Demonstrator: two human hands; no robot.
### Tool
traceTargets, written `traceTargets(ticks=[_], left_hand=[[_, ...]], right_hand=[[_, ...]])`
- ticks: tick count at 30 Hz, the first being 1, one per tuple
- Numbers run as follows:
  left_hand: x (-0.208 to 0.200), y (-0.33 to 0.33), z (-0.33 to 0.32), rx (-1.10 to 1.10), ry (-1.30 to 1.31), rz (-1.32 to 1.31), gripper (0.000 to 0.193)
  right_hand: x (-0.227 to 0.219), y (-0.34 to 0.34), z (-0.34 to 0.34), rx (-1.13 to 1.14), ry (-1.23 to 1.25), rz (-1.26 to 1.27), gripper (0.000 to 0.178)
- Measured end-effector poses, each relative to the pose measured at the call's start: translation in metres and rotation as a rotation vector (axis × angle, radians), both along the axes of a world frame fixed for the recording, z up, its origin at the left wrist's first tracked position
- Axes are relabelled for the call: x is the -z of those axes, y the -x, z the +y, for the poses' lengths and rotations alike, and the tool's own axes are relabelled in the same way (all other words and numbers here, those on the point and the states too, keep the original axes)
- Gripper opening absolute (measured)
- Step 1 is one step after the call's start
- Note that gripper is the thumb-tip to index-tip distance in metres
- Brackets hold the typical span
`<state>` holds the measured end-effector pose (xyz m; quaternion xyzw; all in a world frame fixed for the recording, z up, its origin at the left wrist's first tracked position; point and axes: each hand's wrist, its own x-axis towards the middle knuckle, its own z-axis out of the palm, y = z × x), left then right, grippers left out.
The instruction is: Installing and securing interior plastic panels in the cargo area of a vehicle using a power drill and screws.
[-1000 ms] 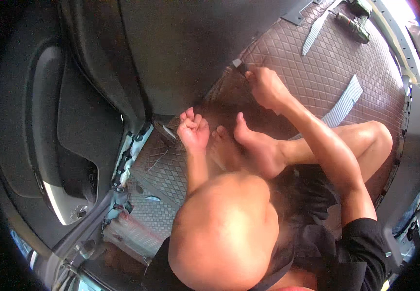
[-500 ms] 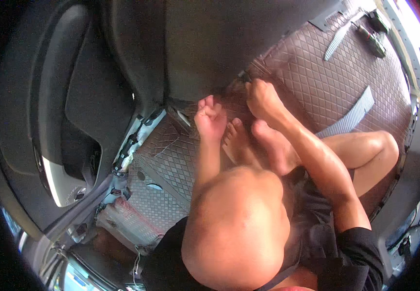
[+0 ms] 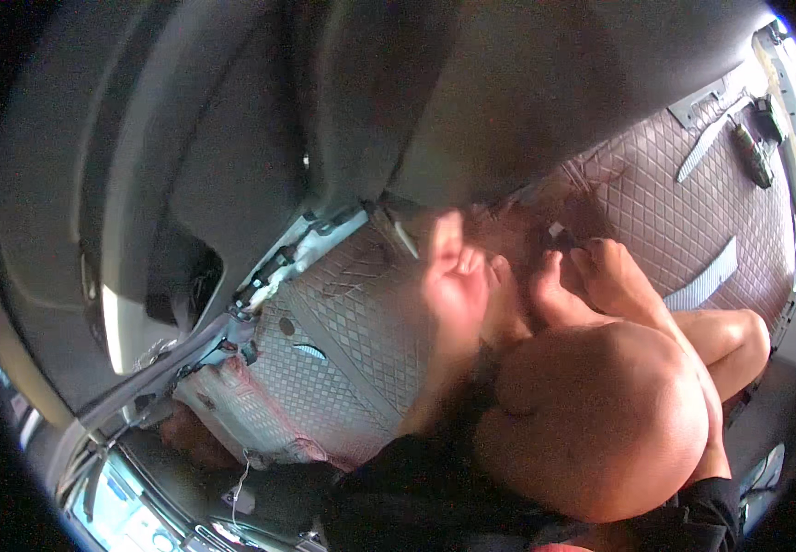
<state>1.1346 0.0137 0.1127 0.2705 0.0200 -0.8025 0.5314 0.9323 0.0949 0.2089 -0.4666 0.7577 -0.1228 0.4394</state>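
"What's that floor mat [image 3: 651, 207] made of?"
"Looks like leatherette, quilted, slightly shiny. The strip [image 3: 706, 276] near its right edge is ribbed."
"And the door panel [image 3: 241, 156]?"
"Smooth, matt plastic. The sheet [image 3: 255, 414] by the mat's near left corner seems glossy, crinkled plastic."

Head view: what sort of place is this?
Probably a vehicle's interior: a dark moulded door panel at left, a pale sill with dark clips beside it, and brown quilted matting on the floor.
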Motion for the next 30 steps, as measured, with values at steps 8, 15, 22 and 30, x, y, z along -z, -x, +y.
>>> traceTargets(ticks=[8,15,22,30], left_hand=[[0.037,0.013,0.018,0.776,1.353,-2.202,0.067],[-0.013,0.117,0.01,0.737,1.853,-1.758,0.061],[0.0,0.279,-0.018,0.632,2.323,-1.582,0.067],[-0.014,0.299,-0.008,0.655,2.273,-1.675,0.066]], right_hand=[[0.0,0.062,0.03,0.252,0.054,0.108,0.029],[-0.001,0.139,0.083,0.424,0.081,0.074,0.033],[0.006,0.2,0.083,0.44,0.09,-0.109,0.033],[0.014,0.257,-0.005,0.297,0.125,0.012,0.035]])
